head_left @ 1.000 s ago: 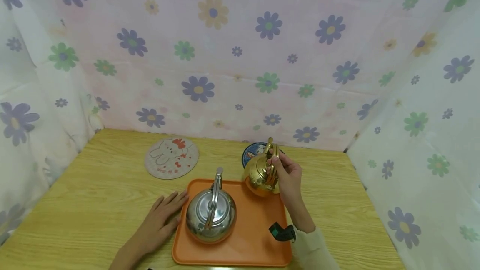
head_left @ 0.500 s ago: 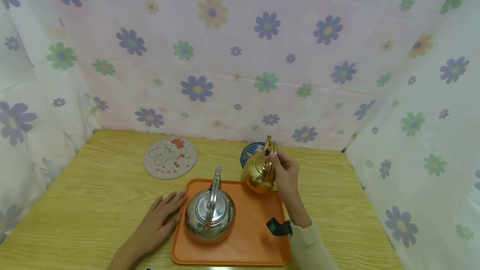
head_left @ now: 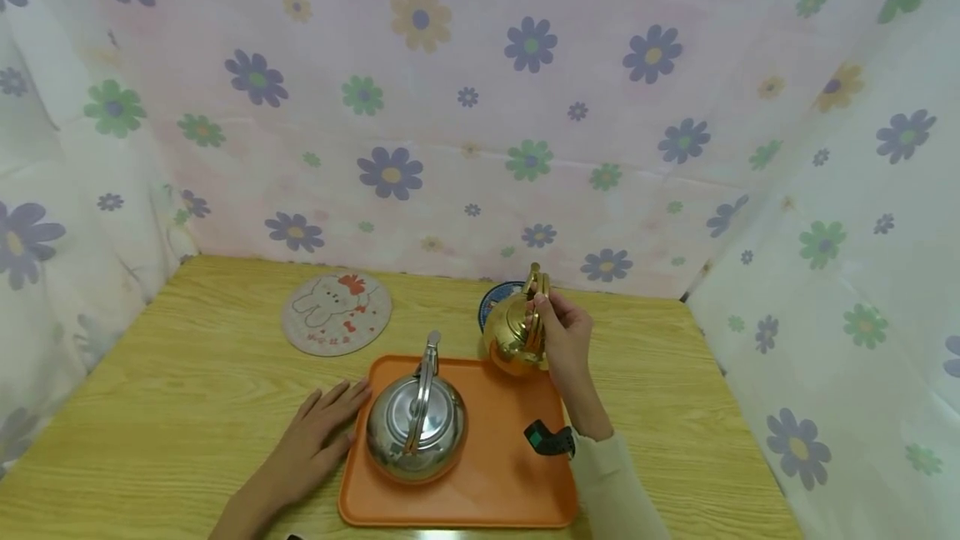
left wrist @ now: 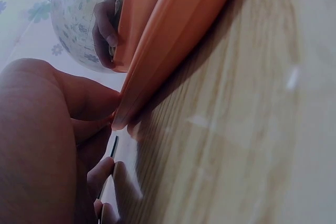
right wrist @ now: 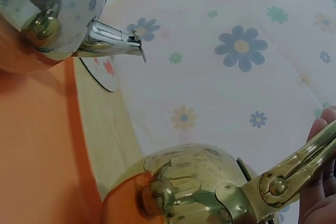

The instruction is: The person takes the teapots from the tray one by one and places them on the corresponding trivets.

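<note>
My right hand (head_left: 568,348) grips the handle of a gold kettle (head_left: 510,333), fingers curled round it. In the head view the kettle overlaps the orange tray's back right rim and part of a round blue mat (head_left: 491,304) behind it. A silver kettle (head_left: 416,432) stands on the left half of the orange tray (head_left: 495,507), its spout toward the back. My left hand (head_left: 311,440) lies beside the tray, fingers extended, with fingertips at its left rim. The left wrist view shows the thumb and fingers right at the tray edge (left wrist: 157,61).
A round bunny-print mat (head_left: 337,315) lies on the wooden table (head_left: 187,407) at the back left. Flowered cloth (head_left: 457,107) hangs behind and at both sides of the table. A black wrist camera (head_left: 550,440) sits on the right wrist, over the tray.
The gold kettle has moved slightly toward the back, away from the tray and farther over the blue mat, with my right hand on its handle. My left hand stays at the tray's edge.
</note>
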The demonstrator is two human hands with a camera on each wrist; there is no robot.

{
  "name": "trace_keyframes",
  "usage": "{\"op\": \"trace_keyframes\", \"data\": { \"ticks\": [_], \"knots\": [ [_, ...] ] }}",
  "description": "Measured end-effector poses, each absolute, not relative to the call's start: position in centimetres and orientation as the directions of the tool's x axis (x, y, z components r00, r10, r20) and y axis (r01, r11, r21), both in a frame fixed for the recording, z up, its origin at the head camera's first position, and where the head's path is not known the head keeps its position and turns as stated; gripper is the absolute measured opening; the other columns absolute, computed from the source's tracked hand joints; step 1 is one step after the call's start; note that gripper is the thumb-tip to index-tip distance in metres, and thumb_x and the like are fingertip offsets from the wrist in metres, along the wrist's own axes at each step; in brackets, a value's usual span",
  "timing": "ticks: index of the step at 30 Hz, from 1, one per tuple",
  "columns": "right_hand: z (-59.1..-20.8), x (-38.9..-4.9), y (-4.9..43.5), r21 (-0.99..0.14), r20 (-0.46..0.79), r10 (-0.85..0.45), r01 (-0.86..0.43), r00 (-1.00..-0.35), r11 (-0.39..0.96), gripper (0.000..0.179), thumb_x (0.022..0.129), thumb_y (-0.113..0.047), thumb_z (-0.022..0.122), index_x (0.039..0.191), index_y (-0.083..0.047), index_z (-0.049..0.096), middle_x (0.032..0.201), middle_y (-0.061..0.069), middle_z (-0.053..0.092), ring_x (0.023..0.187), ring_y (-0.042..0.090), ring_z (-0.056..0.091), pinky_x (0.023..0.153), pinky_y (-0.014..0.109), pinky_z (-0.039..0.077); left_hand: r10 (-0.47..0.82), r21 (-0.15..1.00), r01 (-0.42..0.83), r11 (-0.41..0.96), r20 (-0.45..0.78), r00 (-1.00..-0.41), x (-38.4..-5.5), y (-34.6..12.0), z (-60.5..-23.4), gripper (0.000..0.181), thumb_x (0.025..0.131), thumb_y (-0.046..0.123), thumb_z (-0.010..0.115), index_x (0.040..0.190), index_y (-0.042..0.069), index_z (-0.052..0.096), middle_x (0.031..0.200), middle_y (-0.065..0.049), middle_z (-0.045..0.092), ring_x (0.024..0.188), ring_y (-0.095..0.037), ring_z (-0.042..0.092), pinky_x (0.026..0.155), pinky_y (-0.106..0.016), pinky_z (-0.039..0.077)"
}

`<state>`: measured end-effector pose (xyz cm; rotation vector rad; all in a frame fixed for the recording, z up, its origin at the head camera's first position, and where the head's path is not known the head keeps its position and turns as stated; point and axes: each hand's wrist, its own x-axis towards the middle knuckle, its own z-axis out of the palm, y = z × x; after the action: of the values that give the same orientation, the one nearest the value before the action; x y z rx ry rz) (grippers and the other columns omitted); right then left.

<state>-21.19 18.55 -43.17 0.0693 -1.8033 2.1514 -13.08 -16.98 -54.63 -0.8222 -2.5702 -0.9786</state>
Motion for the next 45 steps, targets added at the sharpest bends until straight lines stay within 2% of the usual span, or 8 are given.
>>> {"op": "trace_keyframes", "data": {
  "ticks": [7,13,25,32,37,45],
  "knots": [
    [-43.3,-21.8,18.6,-0.945,0.247,0.218,-0.284,-0.944,-0.159,0.033,0.104,-0.01,0.059,0.125,0.015,0.064,0.088,0.014,0.071,0.067,0.011,0.065,0.062,0.022,0.057,0.414,0.52,0.588,0.619,0.42,-0.807,-13.1,-16.9,-54.6,0.05,0.096,0.015,0.065,0.145,0.009,0.057,0.151,-0.008,0.055,0.14,-0.038,0.044,0.122,-0.017,-0.003],
    [-43.3,-22.3,18.7,-0.935,0.278,0.212,-0.314,-0.937,-0.162,0.032,0.103,-0.006,0.058,0.126,0.017,0.062,0.084,0.005,0.072,0.067,0.01,0.065,0.063,0.021,0.057,0.414,0.529,0.579,0.62,0.407,-0.814,-13.1,-16.9,-54.5,0.05,0.098,0.017,0.064,0.146,0.009,0.056,0.151,-0.009,0.054,0.137,-0.045,0.045,0.122,-0.017,-0.003],
    [-43.4,-23.2,18.9,-0.941,0.267,0.194,-0.299,-0.944,-0.161,0.036,0.104,-0.011,0.059,0.126,0.018,0.061,0.082,0.001,0.071,0.064,0.009,0.063,0.062,0.019,0.056,0.412,0.533,0.579,0.617,0.408,-0.815,-12.8,-17.1,-54.4,0.05,0.097,0.015,0.064,0.146,0.008,0.057,0.151,-0.009,0.054,0.137,-0.045,0.045,0.121,-0.016,-0.003],
    [-43.5,-23.9,19.6,-0.939,0.279,0.193,-0.309,-0.941,-0.152,0.034,0.104,-0.009,0.058,0.125,0.018,0.062,0.085,0.008,0.071,0.065,0.009,0.064,0.062,0.02,0.057,0.413,0.535,0.578,0.617,0.405,-0.816,-12.9,-17.1,-54.5,0.05,0.097,0.015,0.065,0.146,0.008,0.057,0.151,-0.009,0.054,0.137,-0.046,0.045,0.121,-0.015,-0.003],
    [-43.4,-24.3,19.8,-0.941,0.265,0.191,-0.297,-0.945,-0.164,0.036,0.104,-0.008,0.058,0.125,0.02,0.06,0.082,0.003,0.07,0.063,0.008,0.063,0.061,0.019,0.057,0.411,0.547,0.571,0.612,0.397,-0.821,-12.9,-17.1,-54.7,0.051,0.097,0.015,0.065,0.146,0.009,0.056,0.152,-0.007,0.053,0.138,-0.045,0.044,0.12,-0.015,-0.004],
    [-43.1,-24.6,20.1,-0.943,0.248,0.198,-0.283,-0.948,-0.177,0.032,0.104,-0.007,0.058,0.123,0.019,0.062,0.082,0.009,0.071,0.063,0.011,0.064,0.06,0.02,0.056,0.409,0.546,0.572,0.612,0.4,-0.82,-12.9,-17.0,-54.4,0.052,0.096,0.013,0.065,0.146,0.008,0.056,0.152,-0.008,0.054,0.137,-0.046,0.045,0.121,-0.015,-0.003]
  ]
}}
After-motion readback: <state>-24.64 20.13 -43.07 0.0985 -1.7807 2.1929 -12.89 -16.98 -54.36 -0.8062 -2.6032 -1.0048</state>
